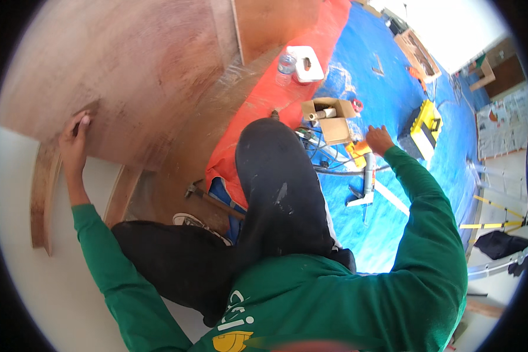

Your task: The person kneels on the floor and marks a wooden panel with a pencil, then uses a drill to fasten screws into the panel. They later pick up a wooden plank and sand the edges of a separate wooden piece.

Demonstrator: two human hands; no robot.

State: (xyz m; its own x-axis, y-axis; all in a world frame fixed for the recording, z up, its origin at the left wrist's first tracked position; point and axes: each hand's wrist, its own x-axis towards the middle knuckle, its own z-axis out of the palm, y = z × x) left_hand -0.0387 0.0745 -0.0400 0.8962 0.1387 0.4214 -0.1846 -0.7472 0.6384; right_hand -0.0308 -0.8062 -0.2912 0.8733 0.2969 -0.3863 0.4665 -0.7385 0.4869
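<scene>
My left hand (73,144) is raised against a large reddish-brown wooden panel (141,76). Its fingers pinch a small flat brown piece (88,110) whose edge meets the panel; I cannot make out its exact kind. Out to the right, my right hand (380,139) hovers with curled fingers above a blue sheet; whatever they might hold is hidden. Close below it lie a yellow-orange tool (356,152) and a grey tube-shaped tool (369,176). A hammer (214,199) rests beside my knee and shoe.
An open cardboard box (335,128) with rolls stands on the blue sheet (358,64). A water bottle (286,68) and white container (309,64) sit on a red sheet (249,126). Cables trail near a yellow-black toolbox (421,130). Curved wooden ribs (43,199) stand at left.
</scene>
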